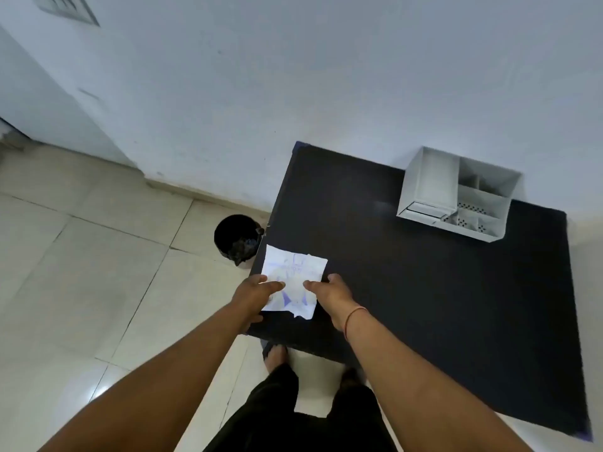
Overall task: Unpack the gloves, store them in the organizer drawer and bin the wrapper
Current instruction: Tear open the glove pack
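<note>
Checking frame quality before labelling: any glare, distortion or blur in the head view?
Head view: wide-angle bend bows the table edges and floor tile lines; soft glare patch on the floor at lower left and a faint sheen on the table near the organizer; print on the glove packet is washed out, unreadable; hands look slightly soft.

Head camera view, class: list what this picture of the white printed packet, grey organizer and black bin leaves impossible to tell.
- White printed paper packet: print blurred; contents unseen, so gloves unconfirmed.
- Left hand and right hand: fingertips on the packet; grip or mere touch unclear.
- Grey metal organizer: drawer front faces away; open or shut unclear.
- Round black bin: partly behind the black table edge; dark inside.
</note>
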The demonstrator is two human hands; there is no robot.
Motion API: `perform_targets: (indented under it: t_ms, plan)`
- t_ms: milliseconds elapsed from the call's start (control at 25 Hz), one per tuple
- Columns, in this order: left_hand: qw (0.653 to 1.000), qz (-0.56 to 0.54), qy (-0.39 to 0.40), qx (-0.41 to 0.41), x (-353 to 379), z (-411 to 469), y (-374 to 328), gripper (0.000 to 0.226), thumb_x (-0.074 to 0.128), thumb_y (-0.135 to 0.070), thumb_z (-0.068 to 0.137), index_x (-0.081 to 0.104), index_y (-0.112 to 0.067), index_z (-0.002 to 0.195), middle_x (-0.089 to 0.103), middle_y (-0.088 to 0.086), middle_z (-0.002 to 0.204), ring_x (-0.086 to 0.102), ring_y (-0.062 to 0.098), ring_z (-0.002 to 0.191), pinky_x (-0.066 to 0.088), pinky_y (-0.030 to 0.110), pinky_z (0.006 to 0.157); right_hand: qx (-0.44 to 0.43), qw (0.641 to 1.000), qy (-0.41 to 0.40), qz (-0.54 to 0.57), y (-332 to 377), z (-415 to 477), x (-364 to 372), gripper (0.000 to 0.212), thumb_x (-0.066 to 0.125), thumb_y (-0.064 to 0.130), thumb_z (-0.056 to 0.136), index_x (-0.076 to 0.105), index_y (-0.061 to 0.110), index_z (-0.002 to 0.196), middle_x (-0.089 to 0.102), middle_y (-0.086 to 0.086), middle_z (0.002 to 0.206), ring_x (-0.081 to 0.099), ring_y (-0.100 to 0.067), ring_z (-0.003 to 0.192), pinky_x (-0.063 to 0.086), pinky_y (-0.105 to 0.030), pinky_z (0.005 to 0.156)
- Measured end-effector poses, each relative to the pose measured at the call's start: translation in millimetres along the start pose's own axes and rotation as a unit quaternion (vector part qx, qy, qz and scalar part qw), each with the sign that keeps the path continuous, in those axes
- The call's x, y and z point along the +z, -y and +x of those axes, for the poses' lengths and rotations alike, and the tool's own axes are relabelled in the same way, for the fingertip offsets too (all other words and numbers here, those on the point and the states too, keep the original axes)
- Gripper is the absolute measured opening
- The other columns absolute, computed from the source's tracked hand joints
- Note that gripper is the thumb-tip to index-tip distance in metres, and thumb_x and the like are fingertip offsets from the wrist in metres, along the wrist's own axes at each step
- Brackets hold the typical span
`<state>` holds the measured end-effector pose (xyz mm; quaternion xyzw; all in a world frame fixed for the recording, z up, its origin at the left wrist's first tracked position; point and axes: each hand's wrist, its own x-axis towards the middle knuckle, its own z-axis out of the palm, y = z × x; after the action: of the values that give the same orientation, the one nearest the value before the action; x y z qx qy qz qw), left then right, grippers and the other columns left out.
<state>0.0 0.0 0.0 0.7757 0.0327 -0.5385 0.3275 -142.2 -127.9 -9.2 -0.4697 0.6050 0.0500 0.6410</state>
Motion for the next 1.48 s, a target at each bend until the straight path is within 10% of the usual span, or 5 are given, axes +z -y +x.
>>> perform_targets:
  t_ms: [280, 480, 840, 1160, 1480]
  plan:
    - [0.989, -0.090, 0.095, -0.075, -13, 9, -33, 0.080, 0.071, -0.074, 0.085, 0.063, -0.012, 0.134, 0.068, 0.017, 0.139, 0.072, 0.034, 0.110, 0.061, 0.048, 0.089, -0.070, 0.997, -0.006, -0.038, 40, -3, 10, 0.017, 0.069, 0.010, 0.098, 0.076, 0.011, 0.113, 0.079, -0.012, 0.112, 0.074, -0.028, 0.096, 0.063, -0.043, 0.084]
    - [0.924, -0.281, 0.258, -0.040, -24, -8, -67, 0.068, 0.070, -0.059, 0.092, 0.073, -0.008, 0.135, 0.078, 0.024, 0.128, 0.078, 0.042, 0.112, 0.065, 0.055, 0.092, -0.443, 0.780, -0.029, -0.442, 59, -74, -21, 0.027, 0.069, 0.026, 0.092, 0.078, 0.032, 0.117, 0.061, -0.001, 0.135, 0.052, -0.019, 0.123, 0.045, -0.034, 0.106]
    - [0.909, -0.263, 0.321, 0.047, -7, -36, -94, 0.047, 0.069, -0.026, 0.097, 0.064, -0.016, 0.143, 0.076, 0.020, 0.133, 0.077, 0.043, 0.113, 0.065, 0.057, 0.086, -0.250, 0.916, -0.050, -0.309, 92, -114, -64, 0.037, 0.080, 0.045, 0.087, 0.067, 0.029, 0.118, 0.066, 0.006, 0.107, 0.064, -0.014, 0.097, 0.052, -0.025, 0.079]
    - [0.909, -0.259, 0.323, 0.043, 6, -59, -100, 0.043, 0.071, -0.029, 0.098, 0.067, -0.014, 0.138, 0.078, 0.020, 0.130, 0.078, 0.044, 0.113, 0.064, 0.060, 0.091, -0.254, 0.913, 0.050, -0.316, 85, -151, -91, 0.042, 0.082, 0.050, 0.083, 0.071, 0.033, 0.119, 0.065, 0.016, 0.114, 0.064, -0.008, 0.105, 0.053, -0.022, 0.084]
    - [0.953, -0.193, 0.234, 0.027, 22, -88, -105, 0.066, 0.072, -0.070, 0.087, 0.073, -0.011, 0.117, 0.077, 0.026, 0.122, 0.083, 0.041, 0.097, 0.067, 0.054, 0.082, -0.357, 0.894, -0.191, -0.194, 84, -157, -97, 0.013, 0.080, 0.035, 0.085, 0.075, 0.022, 0.084, 0.072, 0.007, 0.087, 0.068, -0.011, 0.076, 0.049, -0.018, 0.062]
